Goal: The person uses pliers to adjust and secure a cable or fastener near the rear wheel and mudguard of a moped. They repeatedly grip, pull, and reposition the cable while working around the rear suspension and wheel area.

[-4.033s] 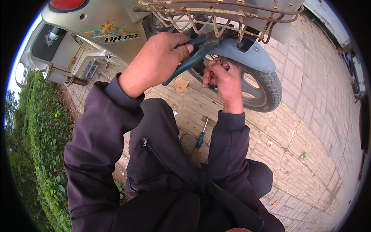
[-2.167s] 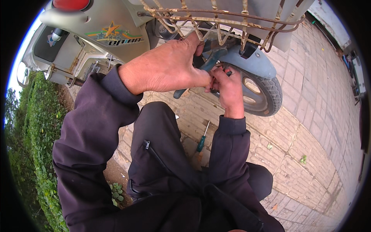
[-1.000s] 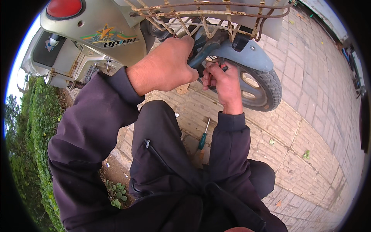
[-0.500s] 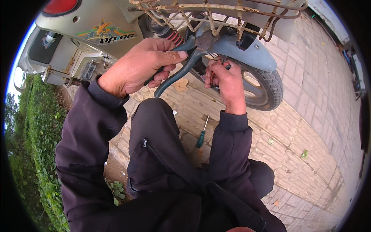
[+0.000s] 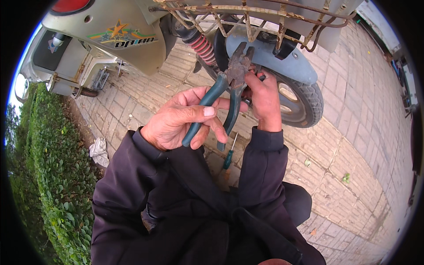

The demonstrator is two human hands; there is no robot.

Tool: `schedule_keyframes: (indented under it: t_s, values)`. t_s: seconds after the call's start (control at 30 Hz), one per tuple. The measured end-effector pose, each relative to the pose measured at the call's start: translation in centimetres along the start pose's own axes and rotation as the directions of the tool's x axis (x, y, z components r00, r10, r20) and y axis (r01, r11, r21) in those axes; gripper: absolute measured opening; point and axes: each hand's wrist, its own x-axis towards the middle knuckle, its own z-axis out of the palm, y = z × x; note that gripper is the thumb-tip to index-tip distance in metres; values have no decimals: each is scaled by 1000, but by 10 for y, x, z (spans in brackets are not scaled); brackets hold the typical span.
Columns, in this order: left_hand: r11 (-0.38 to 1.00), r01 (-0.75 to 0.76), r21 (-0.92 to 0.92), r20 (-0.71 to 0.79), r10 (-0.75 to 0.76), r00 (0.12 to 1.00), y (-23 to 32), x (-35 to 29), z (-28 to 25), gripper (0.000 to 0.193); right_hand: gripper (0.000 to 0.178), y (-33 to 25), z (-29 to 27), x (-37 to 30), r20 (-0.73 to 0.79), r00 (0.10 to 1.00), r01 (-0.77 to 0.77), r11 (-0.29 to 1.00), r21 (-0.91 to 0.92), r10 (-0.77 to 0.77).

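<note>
Those pliers (image 5: 237,73) look heavyish and stiff, prob best held by the teal handles (image 5: 232,114); left hand (image 5: 176,118) has fingers clamped on one, can't tell for right hand (image 5: 265,97).

The left hand (image 5: 181,117) holds the pliers (image 5: 235,73), thumb across one green handle, fingers reaching between the two; the jaws stand parted, pointing away from the person. Just right of them, the right hand (image 5: 264,97) curls around a dark thing (image 5: 262,77), mostly hidden, beside the wheel (image 5: 312,104). Beyond the hands are the blue-grey mudguard (image 5: 282,62), red spring (image 5: 204,49) and rusty basket (image 5: 282,12). The screwdriver (image 5: 228,159) lies on the paving (image 5: 353,150) below and between both hands; a pale cloth (image 5: 99,151) lies left of the left hand.
</note>
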Motion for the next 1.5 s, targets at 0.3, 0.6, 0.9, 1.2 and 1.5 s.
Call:
schedule_keyframes:
  t_s: [0.3,0.6,0.9,1.2,1.5]
  values:
    - [994,17,-104,96,-7,995,-33,8,11,19,23,-10,2,-3,2,999,-48,999,4,48]
    - [159,140,977,-178,258,950,30,2,26,13,23,1,1,1,40,997,-72,992,103,68]
    - [-558,192,807,103,454,885,50,13,24,25,20,0,2,0,33,997,-68,993,94,65]
    - [-595,185,782,152,469,870,54,25,24,25,21,0,2,1,42,998,-59,994,93,55]
    - [-794,258,551,247,451,858,49,33,32,13,24,2,1,1,41,997,-62,995,77,59]
